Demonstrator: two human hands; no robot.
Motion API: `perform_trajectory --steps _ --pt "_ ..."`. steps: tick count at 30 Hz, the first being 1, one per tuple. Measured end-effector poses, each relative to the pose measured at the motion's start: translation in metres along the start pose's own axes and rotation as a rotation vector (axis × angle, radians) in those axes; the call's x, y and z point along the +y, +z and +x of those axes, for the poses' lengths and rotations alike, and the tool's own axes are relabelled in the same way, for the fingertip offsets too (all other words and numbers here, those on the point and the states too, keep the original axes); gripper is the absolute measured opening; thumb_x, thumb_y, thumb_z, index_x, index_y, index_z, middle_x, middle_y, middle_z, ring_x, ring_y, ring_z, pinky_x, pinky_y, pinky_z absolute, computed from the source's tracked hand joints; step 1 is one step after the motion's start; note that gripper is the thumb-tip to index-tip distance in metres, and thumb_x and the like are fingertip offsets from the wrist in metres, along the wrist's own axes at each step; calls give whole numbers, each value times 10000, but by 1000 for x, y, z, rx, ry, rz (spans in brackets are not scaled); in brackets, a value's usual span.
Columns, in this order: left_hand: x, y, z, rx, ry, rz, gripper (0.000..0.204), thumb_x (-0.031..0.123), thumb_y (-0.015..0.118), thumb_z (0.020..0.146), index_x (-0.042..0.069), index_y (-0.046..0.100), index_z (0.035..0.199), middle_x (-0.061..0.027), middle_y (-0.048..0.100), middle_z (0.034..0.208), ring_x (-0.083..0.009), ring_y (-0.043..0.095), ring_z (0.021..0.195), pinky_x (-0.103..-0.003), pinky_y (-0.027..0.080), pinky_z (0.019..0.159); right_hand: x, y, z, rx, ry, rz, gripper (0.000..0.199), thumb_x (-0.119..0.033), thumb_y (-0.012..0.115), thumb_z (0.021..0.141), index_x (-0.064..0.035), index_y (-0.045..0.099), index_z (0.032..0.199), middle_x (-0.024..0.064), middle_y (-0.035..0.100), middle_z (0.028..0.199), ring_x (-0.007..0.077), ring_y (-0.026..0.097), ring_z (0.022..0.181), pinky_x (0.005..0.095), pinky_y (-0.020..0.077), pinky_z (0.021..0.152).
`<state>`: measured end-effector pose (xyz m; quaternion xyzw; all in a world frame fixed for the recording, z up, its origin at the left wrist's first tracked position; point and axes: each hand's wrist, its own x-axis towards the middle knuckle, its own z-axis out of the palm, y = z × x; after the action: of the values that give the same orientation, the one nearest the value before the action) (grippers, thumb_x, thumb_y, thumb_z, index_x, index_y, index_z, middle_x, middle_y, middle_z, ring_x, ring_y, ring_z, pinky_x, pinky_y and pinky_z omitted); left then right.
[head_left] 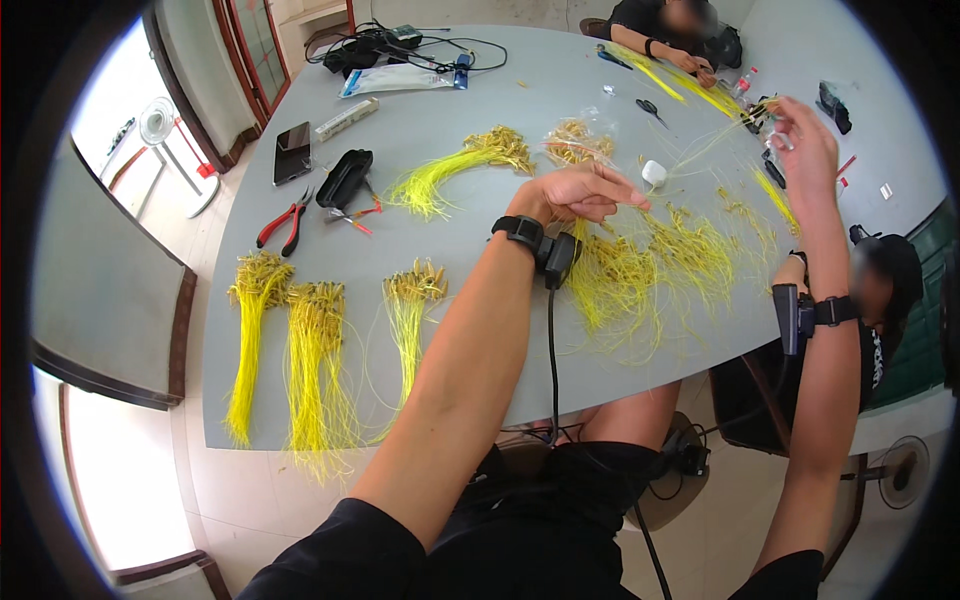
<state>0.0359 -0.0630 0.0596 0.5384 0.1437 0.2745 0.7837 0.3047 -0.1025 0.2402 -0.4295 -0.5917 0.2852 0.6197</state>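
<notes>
While the right hand point(803, 137) pinches thin strands point(703, 147), the left hand point(582, 190) curls, hold unclear; yellow strand heap point(612, 283), front edge of worktop point(545, 92); three bundles point(318, 350), front-left corner.

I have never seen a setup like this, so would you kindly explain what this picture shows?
There is no machine: the left hand and right hand are a person's own, seen by a fisheye camera worn on the head, so straight edges bend. Each wrist carries a black strapped device. On the grey table lie yellow strand bundles, a loose yellow heap, red-handled pliers and a phone. The left hand is at the heap's far edge; the right hand is raised, apparently pinching thin strands. Other people are nearby.
</notes>
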Motion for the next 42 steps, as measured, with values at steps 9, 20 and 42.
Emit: perform_trajectory --steps 9,20,42 --pt "1 -2 -1 -78 73 -25 364 84 604 947 -8 606 1299 82 375 544 -3 259 399 -189 192 385 -61 -5 -13 -163 -100 -353 142 -189 614 923 -61 661 960 -49 581 797 22 441 675 210 361 610" --pt "-5 -21 9 -21 168 -747 335 55 446 993 -18 451 1321 15 425 655 -42 287 434 -167 272 357 -28 56 -52 -560 22 -483 121 -178 656 886 -61 681 900 -43 625 750 16 430 593 192 334 543" --pt "-16 -36 18 29 305 -737 323 239 353 1064 13 562 1163 -116 671 1013 -201 725 790 -311 637 538 88 163 -56 -579 -55 -633 148 -175 737 781 -36 717 826 92 717 700 206 667 524 324 523 562"
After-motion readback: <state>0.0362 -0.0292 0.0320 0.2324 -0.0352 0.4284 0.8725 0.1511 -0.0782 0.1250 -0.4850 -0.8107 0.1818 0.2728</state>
